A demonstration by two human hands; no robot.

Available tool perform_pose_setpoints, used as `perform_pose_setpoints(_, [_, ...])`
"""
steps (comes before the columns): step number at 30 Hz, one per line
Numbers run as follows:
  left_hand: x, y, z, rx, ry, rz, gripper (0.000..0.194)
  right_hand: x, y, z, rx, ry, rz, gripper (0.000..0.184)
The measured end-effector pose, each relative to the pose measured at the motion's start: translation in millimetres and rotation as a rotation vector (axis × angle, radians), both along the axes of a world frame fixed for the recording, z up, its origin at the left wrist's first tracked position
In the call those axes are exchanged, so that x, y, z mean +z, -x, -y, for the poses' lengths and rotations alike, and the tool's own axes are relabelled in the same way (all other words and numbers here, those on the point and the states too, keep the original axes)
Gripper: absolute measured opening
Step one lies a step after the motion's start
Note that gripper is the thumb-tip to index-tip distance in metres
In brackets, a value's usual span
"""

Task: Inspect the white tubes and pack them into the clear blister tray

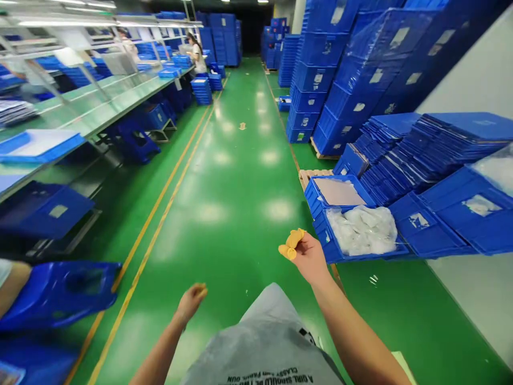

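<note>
My right hand (311, 260) is raised in front of me at the right, its fingers curled together. Yellow finger cots (295, 239) cover the tips of its thumb and fingers, and no object shows between them. Lower and to the left, my left hand (191, 302) is closed loosely, slightly blurred, with yellow at its fingertips as well. Neither hand touches anything around it. Nearest to the right hand is a blue crate (332, 248) filled with clear plastic bags (363, 230).
A green aisle floor (240, 176) runs ahead between yellow lines. Long workbenches (100, 109) line the left, with a blue stool (76, 289) and a seated person's arm close by. Stacked blue crates (316, 80) and folded blue boxes (425, 144) fill the right. Another person (198, 56) stands farther off.
</note>
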State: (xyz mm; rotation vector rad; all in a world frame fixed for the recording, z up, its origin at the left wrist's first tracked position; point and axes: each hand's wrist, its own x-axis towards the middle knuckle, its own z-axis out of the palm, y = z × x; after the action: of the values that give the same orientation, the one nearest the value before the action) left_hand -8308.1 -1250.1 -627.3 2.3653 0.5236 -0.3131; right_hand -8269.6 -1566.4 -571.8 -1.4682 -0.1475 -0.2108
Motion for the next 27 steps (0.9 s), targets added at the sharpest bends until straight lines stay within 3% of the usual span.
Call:
perform_pose_setpoints(2, [17.0, -121, 15, -0.146, 0.117, 0.093, 0.026, 1.7, -74, 9, -0.076, 0.018, 0.019, 0.033])
perform_pose_setpoints(5, [44.5, -290, 59, -0.352, 0.287, 0.279, 0.03, -7.3, -205, 13, -0.156, 0.081, 0.084, 0.028])
perform_pose_setpoints(9, [86.6, -455, 114, -0.672, 0.513, 0.538, 0.027, -4.5, -397, -5, -0.115, 0.19, 0.174, 0.019])
perform_pose_setpoints(11, [100.8, -527, 127, -0.66, 0.542, 0.621, 0.022, 6.1, -492, -20, -0.048, 0.231, 0.205, 0.013])
perform_pose_setpoints(14, [104.1, -641, 122, -0.474, 0.482, 0.717, 0.017, 18.3, -630, -45, 0.033, 0.249, 0.249, 0.011])
perform_pose_setpoints(18, [85.5, -809, 93, -0.344, 0.433, 0.835, 0.011, 11.0, -815, -78, 0.047, 0.264, 0.323, 0.012])
perform_pose_setpoints(20, [79.4, -902, 79, -0.378, 0.421, 0.819, 0.008, 3.5, -910, -92, 0.03, 0.283, 0.358, 0.01])
perform_pose_setpoints(22, [82.6, -997, 69, -0.441, 0.408, 0.779, 0.008, 1.3, -1003, -101, -0.001, 0.307, 0.375, 0.009])
perform_pose_setpoints(27, [119.5, -1215, 60, -0.677, 0.435, 0.676, 0.011, 27.0, -1215, -109, -0.108, 0.338, 0.299, 0.016])
